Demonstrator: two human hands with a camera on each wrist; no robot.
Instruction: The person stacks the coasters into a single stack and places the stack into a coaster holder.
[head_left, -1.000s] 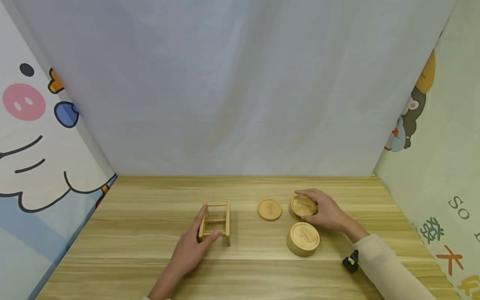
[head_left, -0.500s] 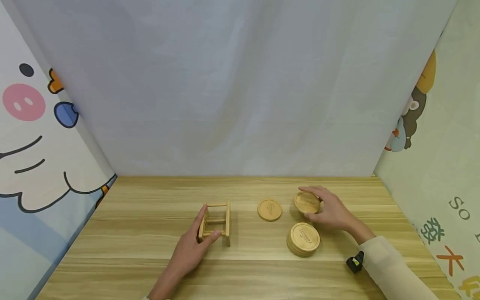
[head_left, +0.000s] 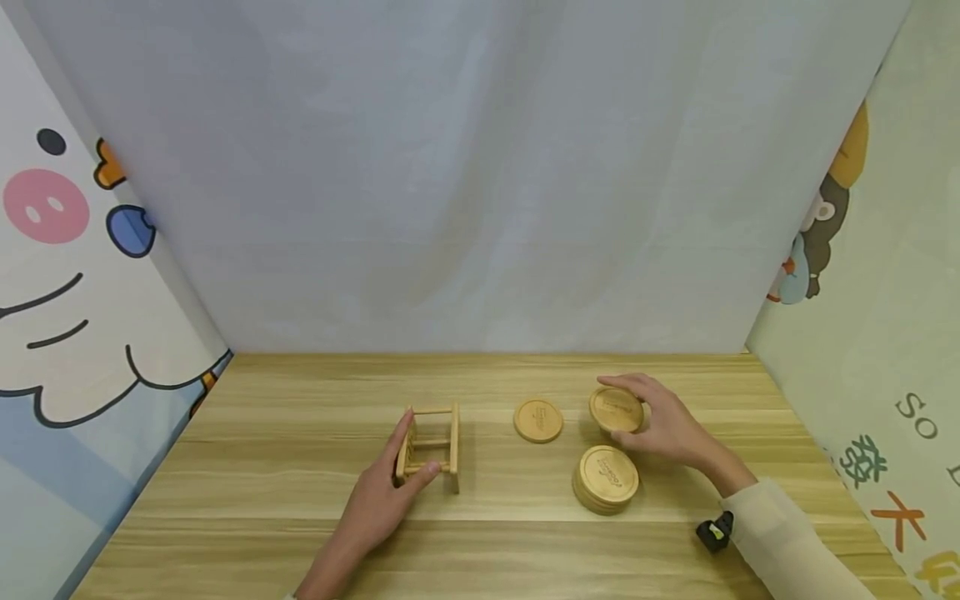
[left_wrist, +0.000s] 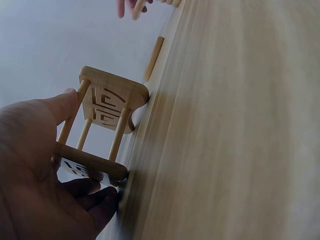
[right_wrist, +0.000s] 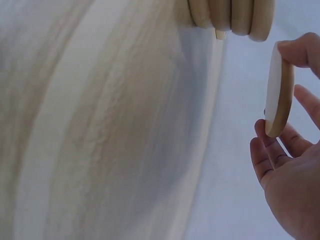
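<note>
My left hand (head_left: 381, 500) grips a small wooden coaster holder (left_wrist: 114, 95), whose carved end panels are joined by round rods. Nothing sits between its panels, and it stands on the table. With thumb and fingers my right hand (head_left: 663, 425) pinches a round wooden coaster (head_left: 617, 409) by its rim. In the right wrist view that coaster (right_wrist: 280, 92) is raised off the table, its pale underside showing. A stack of coasters (head_left: 606, 479) lies just in front of the right hand. One single coaster (head_left: 538, 420) lies flat between the holder and the held coaster.
The wood-grain table (head_left: 300, 433) ends at a grey curtain (head_left: 480, 208) at the back. Cartoon-printed panels (head_left: 52, 250) rise on the left, and a pale green printed panel (head_left: 885, 333) stands on the right. A small black device (head_left: 715, 532) sits at the right sleeve.
The right hand and its coaster have shifted slightly to the right, away from the single coaster. The left hand and the holder have stayed in place.
</note>
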